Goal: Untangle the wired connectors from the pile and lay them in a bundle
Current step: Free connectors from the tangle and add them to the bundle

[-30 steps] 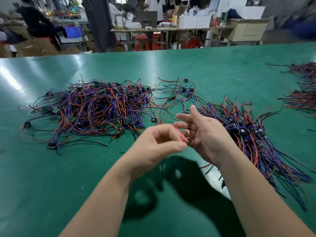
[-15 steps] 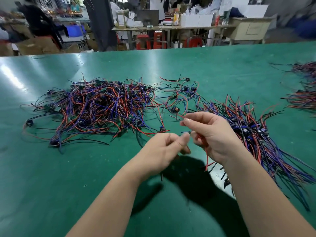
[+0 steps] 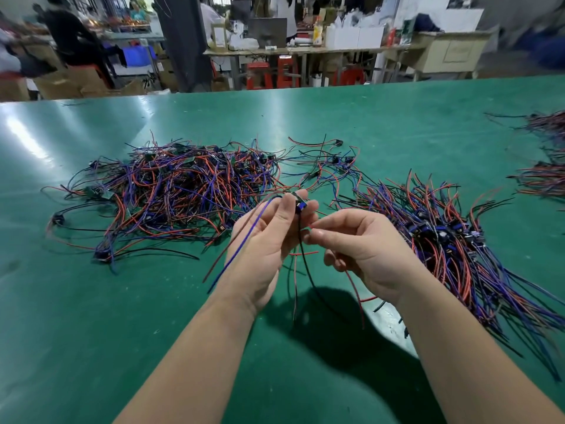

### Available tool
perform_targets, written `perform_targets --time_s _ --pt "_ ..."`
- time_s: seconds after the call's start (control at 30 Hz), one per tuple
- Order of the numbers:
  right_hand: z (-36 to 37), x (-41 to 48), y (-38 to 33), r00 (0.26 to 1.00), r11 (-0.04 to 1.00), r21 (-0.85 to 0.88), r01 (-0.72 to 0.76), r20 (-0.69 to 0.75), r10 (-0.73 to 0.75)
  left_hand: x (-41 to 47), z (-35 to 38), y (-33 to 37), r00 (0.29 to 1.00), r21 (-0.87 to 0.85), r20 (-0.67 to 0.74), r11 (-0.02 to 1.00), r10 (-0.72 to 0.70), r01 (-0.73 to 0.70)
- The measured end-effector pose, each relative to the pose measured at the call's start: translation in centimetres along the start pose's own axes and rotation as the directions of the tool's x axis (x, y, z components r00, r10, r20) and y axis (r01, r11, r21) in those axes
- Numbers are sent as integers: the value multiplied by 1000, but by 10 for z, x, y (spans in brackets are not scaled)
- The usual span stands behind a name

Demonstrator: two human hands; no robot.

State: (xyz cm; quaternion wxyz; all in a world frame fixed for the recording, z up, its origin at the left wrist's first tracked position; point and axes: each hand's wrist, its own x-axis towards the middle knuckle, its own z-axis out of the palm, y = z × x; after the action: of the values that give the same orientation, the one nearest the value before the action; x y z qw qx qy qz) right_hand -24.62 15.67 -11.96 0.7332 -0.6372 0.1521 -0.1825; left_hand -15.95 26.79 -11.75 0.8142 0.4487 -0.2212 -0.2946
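A tangled pile (image 3: 171,191) of red, blue and black wired connectors lies on the green table at centre left. To the right lies a straighter bundle (image 3: 452,240) of the same wires, their ends pointing toward me. My left hand (image 3: 269,240) is raised above the table and pinches one wired connector (image 3: 301,207) at its small blue-black head; its blue, red and black leads hang down across my palm. My right hand (image 3: 360,249) is just to the right, fingers curled, pinching a thin red lead of that connector near my left fingertips.
More wire heaps (image 3: 547,175) lie at the table's far right edge. The green table (image 3: 91,332) stretches wide in front of me. Beyond its far edge stand benches, red stools, boxes and people at work.
My left hand has risen and turned palm-up, now holding the connector head high with leads hanging. My right hand has dropped lower and to the right, pulling along a red lead.
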Motion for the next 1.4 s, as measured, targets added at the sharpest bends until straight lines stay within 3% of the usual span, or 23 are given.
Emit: perform_targets --time_s 0.13,0.27,0.4,0.6,0.83,0.93,1.03,1.2,1.4 --pt "-2 -2 0 999 990 -138 -12 28 16 0 0 1 996 -21 -31 996 -88 88" --pt "-1 -1 -1 999 999 -40 35 33 -34 1 -3 2 990 64 5 988 -144 144" --pt "3 2 -2 999 987 163 -12 54 4 -2 -5 2 976 221 100 961 -193 167" --pt "-5 -1 -4 998 997 66 40 45 -43 -5 -4 -3 944 308 168 925 -284 223" --pt "-25 4 -11 976 998 64 -24 -214 37 -9 -1 -6 901 456 234 859 -367 232" --pt "-43 5 -18 923 994 82 67 -384 -30 -13 1 -12 858 562 269 795 -437 229" --pt "-58 4 -21 844 986 -9 169 -515 -150 -16 0 -17 839 690 259 700 -478 186" --pt "-62 1 -23 833 981 120 152 -550 -62 -13 -3 -17 851 736 228 656 -472 167" --pt "-58 6 -23 823 981 162 110 -568 2 -12 -5 -20 862 760 215 633 -459 148"
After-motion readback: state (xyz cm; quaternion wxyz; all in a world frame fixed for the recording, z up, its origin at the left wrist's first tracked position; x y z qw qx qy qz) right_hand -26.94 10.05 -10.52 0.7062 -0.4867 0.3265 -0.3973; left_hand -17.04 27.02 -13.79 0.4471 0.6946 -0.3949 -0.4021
